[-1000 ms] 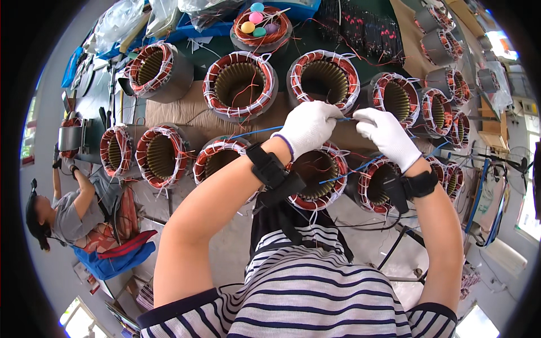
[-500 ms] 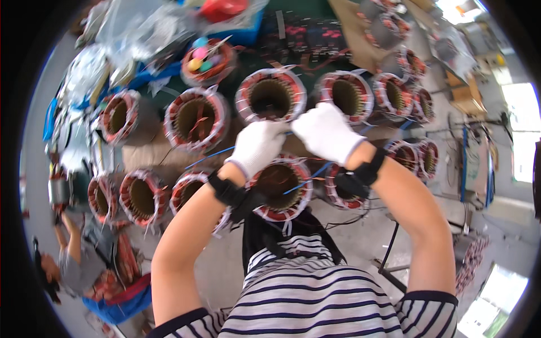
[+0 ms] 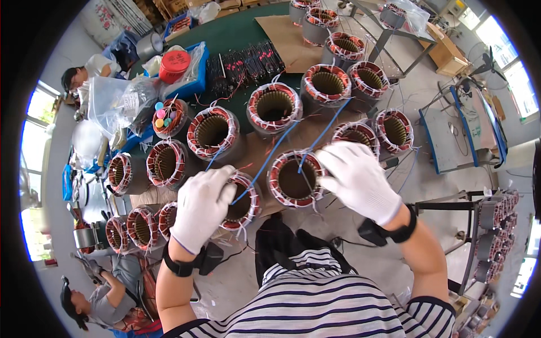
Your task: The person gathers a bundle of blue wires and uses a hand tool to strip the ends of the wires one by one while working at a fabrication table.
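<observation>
My left hand (image 3: 197,207), in a white knit glove, hovers at the left rim of a wound motor stator (image 3: 251,204). Its fingers are bent, the thumb stands apart, and I make out nothing held. Gloved the same way, my right hand (image 3: 360,181) is at the right rim of another stator (image 3: 274,183). Its fingers are half bent and apart from the thumb, with no held thing showing. Blue tubing (image 3: 269,157) runs up from the left stator; a second blue length (image 3: 327,134) rises from the right one. Both stators have red windings laced with white cord.
Several more stators (image 3: 274,107) stand in rows. A stator with coloured balls (image 3: 169,117) is at the left, near a blue tray (image 3: 197,76) with a red tub (image 3: 174,66). Dark thin pieces (image 3: 248,65) lie on the green table. Two people (image 3: 110,287) are at the left.
My hands were close together over the middle stators; now they are spread apart, each by a different near stator. The view has shifted and shows more of the table's far side.
</observation>
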`<state>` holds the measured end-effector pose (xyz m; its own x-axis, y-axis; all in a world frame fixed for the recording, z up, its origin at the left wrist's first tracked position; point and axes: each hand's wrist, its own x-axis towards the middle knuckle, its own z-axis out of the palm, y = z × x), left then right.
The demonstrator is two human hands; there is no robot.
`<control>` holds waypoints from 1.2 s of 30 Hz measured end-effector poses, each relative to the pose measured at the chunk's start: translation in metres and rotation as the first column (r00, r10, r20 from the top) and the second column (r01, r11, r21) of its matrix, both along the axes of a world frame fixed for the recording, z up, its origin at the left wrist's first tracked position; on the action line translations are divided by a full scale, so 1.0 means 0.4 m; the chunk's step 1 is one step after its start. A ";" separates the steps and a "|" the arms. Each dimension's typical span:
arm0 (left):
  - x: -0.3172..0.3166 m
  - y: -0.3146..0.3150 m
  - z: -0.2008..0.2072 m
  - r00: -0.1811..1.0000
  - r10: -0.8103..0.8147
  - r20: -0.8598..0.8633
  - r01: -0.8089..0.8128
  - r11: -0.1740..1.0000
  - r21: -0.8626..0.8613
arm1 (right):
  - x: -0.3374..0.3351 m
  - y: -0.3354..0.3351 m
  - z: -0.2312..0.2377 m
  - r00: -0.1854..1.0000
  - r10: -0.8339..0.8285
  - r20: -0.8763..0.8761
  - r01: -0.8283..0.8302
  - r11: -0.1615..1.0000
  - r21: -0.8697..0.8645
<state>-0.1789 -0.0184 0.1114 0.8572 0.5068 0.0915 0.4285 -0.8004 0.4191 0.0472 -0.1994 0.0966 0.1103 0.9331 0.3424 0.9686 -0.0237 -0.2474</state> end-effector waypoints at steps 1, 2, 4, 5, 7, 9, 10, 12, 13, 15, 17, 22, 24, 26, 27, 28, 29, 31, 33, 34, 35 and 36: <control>0.021 -0.052 0.023 0.998 -0.057 0.013 0.056 0.997 0.049 | 0.022 -0.078 0.001 0.998 -0.061 -0.019 0.061 0.998 -0.025; 0.050 -0.110 0.042 0.995 -0.094 0.026 0.093 0.994 0.052 | 0.050 -0.163 0.001 0.992 -0.115 -0.042 0.114 0.993 -0.035; 0.114 -0.228 0.048 0.972 -0.223 0.075 0.212 0.968 0.137 | 0.110 -0.345 -0.020 0.975 -0.214 -0.063 0.212 0.977 -0.036; 0.153 -0.295 0.051 0.962 -0.268 0.056 0.260 0.958 0.120 | 0.141 -0.439 -0.039 0.963 -0.261 -0.062 0.260 0.965 -0.026; 0.239 -0.421 0.031 0.940 -0.339 0.043 0.340 0.940 -0.007 | 0.190 -0.607 -0.084 0.939 -0.332 -0.085 0.324 0.941 -0.094; 0.318 -0.538 -0.007 0.913 -0.403 0.066 0.408 0.907 -0.107 | 0.214 -0.725 -0.089 0.908 -0.406 -0.104 0.389 0.908 -0.152; 0.368 -0.594 -0.034 0.894 -0.447 0.028 0.447 0.885 -0.128 | 0.234 -0.779 -0.081 0.895 -0.430 -0.123 0.397 0.891 -0.220; 0.470 -0.701 -0.073 0.846 -0.533 0.010 0.523 0.827 -0.207 | 0.279 -0.878 -0.075 0.876 -0.458 -0.153 0.414 0.875 -0.251; 0.531 -0.752 -0.102 0.815 -0.577 0.055 0.572 0.786 -0.233 | 0.309 -0.922 -0.069 0.854 -0.492 -0.170 0.444 0.858 -0.256; 0.657 -0.846 -0.131 0.797 -0.599 0.080 0.587 0.737 -0.334 | 0.377 -0.981 -0.055 0.822 -0.541 -0.179 0.508 0.837 -0.203; 0.779 -0.918 -0.147 0.782 -0.598 0.174 0.618 0.707 -0.344 | 0.456 -1.009 -0.040 0.804 -0.563 -0.193 0.539 0.826 -0.165; 1.111 -1.029 -0.153 0.779 -0.431 0.455 0.620 0.640 -0.455 | 0.724 -0.966 -0.008 0.850 -0.469 -0.241 0.485 0.874 0.011; 1.251 -1.044 -0.142 0.828 -0.279 0.486 0.538 0.639 -0.550 | 0.860 -0.934 -0.012 0.841 -0.480 -0.248 0.504 0.863 0.037; 1.379 -1.044 -0.169 0.834 -0.230 0.501 0.521 0.623 -0.583 | 1.005 -0.918 -0.036 0.844 -0.468 -0.262 0.501 0.863 0.071; 1.457 -1.031 -0.180 0.844 -0.178 0.506 0.498 0.611 -0.615 | 1.080 -0.916 -0.049 0.829 -0.477 -0.291 0.507 0.861 0.034; 1.525 -1.030 -0.183 0.853 -0.187 0.487 0.485 0.628 -0.608 | 1.149 -0.926 -0.050 0.816 -0.497 -0.296 0.518 0.856 -0.008; 1.593 -1.024 -0.173 0.853 -0.182 0.489 0.483 0.631 -0.607 | 1.221 -0.937 -0.048 0.803 -0.515 -0.301 0.526 0.849 -0.049; 1.721 -1.014 -0.143 0.850 -0.187 0.492 0.489 0.625 -0.608 | 1.363 -0.985 -0.069 0.772 -0.554 -0.311 0.563 0.824 -0.069; 1.820 -0.988 -0.114 0.861 -0.205 0.466 0.480 0.631 -0.609 | 1.487 -1.025 -0.069 0.695 -0.598 -0.399 0.610 0.784 -0.113; 1.886 -0.971 -0.113 0.871 -0.221 0.439 0.472 0.628 -0.619 | 1.560 -1.044 -0.083 0.647 -0.617 -0.448 0.628 0.764 -0.146; 1.952 -0.951 -0.118 0.874 -0.236 0.425 0.471 0.627 -0.620 | 1.634 -1.060 -0.101 0.594 -0.634 -0.495 0.643 0.744 -0.181; 2.001 -0.932 -0.130 0.875 -0.242 0.420 0.465 0.664 -0.586 | 1.705 -1.071 -0.121 0.578 -0.622 -0.528 0.645 0.745 -0.171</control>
<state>0.6217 -0.3911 0.0593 0.9729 0.1934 0.1266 -0.0550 -0.3385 0.9394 0.7292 -0.6278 0.0484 0.8368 0.5434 0.0669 0.4211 -0.5607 -0.7130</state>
